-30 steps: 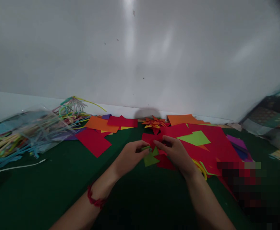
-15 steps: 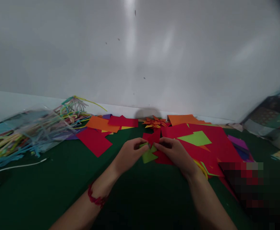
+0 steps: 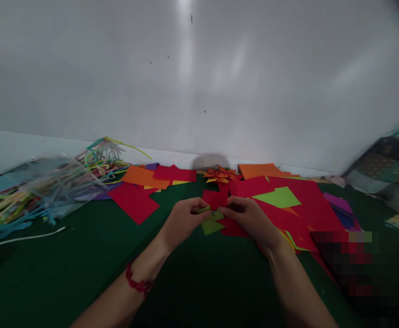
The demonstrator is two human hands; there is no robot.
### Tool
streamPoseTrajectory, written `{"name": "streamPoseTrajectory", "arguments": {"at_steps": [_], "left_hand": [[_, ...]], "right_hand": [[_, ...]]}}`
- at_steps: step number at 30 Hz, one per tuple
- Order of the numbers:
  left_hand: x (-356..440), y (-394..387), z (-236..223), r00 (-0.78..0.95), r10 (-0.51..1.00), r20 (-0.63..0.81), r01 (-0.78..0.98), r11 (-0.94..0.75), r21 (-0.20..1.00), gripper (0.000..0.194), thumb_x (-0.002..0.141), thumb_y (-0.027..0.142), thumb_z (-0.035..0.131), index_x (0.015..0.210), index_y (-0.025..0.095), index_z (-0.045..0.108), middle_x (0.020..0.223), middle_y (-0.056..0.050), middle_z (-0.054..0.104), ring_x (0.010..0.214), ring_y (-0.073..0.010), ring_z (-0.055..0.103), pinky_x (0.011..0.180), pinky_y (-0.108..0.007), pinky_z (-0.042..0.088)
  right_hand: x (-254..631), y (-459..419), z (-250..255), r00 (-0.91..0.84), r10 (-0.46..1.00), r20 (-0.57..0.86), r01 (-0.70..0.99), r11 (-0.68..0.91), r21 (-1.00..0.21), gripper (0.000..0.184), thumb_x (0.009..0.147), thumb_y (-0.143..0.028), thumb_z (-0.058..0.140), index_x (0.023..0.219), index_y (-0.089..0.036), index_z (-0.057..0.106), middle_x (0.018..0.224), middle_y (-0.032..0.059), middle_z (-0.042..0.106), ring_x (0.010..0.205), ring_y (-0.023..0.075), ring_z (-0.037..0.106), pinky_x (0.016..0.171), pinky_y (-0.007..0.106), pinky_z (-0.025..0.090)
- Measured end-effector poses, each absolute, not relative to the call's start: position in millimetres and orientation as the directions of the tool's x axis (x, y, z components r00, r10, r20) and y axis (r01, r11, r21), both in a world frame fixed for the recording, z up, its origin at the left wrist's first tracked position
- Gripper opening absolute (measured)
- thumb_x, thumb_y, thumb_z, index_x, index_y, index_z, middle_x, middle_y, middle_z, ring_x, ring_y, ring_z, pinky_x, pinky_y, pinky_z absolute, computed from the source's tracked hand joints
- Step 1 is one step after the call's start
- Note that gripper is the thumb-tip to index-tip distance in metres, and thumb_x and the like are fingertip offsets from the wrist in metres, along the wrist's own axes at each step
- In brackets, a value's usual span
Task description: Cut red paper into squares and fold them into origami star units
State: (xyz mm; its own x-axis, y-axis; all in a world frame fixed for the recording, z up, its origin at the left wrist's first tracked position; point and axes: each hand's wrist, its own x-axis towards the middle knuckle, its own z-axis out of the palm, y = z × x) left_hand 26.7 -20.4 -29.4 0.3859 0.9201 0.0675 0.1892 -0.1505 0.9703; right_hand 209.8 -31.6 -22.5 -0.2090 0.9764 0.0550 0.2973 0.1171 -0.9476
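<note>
A green piece of paper (image 3: 213,226) with folded edges hangs between my two hands over the dark green tabletop (image 3: 199,282). My left hand (image 3: 187,218) pinches its left upper edge between thumb and fingers. On the other side, my right hand (image 3: 247,216) pinches the right upper edge. My fingertips hide part of the folds. Just beyond the hands lies a red piece of paper (image 3: 215,197), and behind that sits an orange and red pointed paper flower (image 3: 221,174).
Large red sheets (image 3: 315,205) with a light green piece (image 3: 283,197) spread to the right. Red rectangles (image 3: 134,202) and a plastic bag of pipe cleaners (image 3: 62,177) lie left. A white cable (image 3: 28,238) is nearer. A pale wall (image 3: 117,82) rises behind.
Both hands stay nearly in place. The green paper's top edge at the left fingers looks more folded over, and its lower part sits slightly lower.
</note>
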Motion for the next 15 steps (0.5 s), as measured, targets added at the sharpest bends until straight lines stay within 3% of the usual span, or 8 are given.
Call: {"name": "streamPoseTrajectory", "arguments": {"at_steps": [5, 11, 15], "left_hand": [[27, -20, -30, 0.398, 0.916, 0.06, 0.211, -0.155, 0.965, 0.016, 0.076, 0.031, 0.055, 0.073, 0.015, 0.057, 0.064, 0.003, 0.055, 0.058, -0.0098, 0.049, 0.052, -0.019, 0.034], [28, -18, -32, 0.377, 0.915, 0.142, 0.362, -0.287, 0.887, 0.02, 0.08, 0.029, 0.048, 0.088, 0.016, 0.061, 0.074, 0.0, 0.061, 0.066, -0.0131, 0.052, 0.058, -0.022, 0.037], [29, -18, -37, 0.355, 0.926, 0.13, 0.388, -0.272, 0.881, 0.017, 0.078, 0.029, 0.049, 0.084, 0.017, 0.058, 0.07, 0.002, 0.057, 0.061, -0.0118, 0.049, 0.054, -0.022, 0.035]], "right_hand": [[210, -32, -22, -0.197, 0.979, 0.06, 0.315, 0.121, -0.941, 0.022, 0.074, -0.038, 0.06, 0.073, -0.016, 0.059, 0.07, -0.0005, 0.059, 0.066, 0.0132, 0.054, 0.058, 0.023, 0.04], [212, -27, -29, -0.14, 0.988, 0.057, 0.365, 0.105, -0.925, 0.026, 0.074, -0.043, 0.059, 0.073, -0.016, 0.061, 0.067, -0.0009, 0.058, 0.063, 0.0121, 0.052, 0.054, 0.022, 0.038], [212, -26, -34, -0.154, 0.986, 0.059, 0.378, 0.114, -0.919, 0.026, 0.075, -0.043, 0.059, 0.074, -0.017, 0.062, 0.069, -0.0001, 0.06, 0.064, 0.0131, 0.053, 0.056, 0.023, 0.04]]}}
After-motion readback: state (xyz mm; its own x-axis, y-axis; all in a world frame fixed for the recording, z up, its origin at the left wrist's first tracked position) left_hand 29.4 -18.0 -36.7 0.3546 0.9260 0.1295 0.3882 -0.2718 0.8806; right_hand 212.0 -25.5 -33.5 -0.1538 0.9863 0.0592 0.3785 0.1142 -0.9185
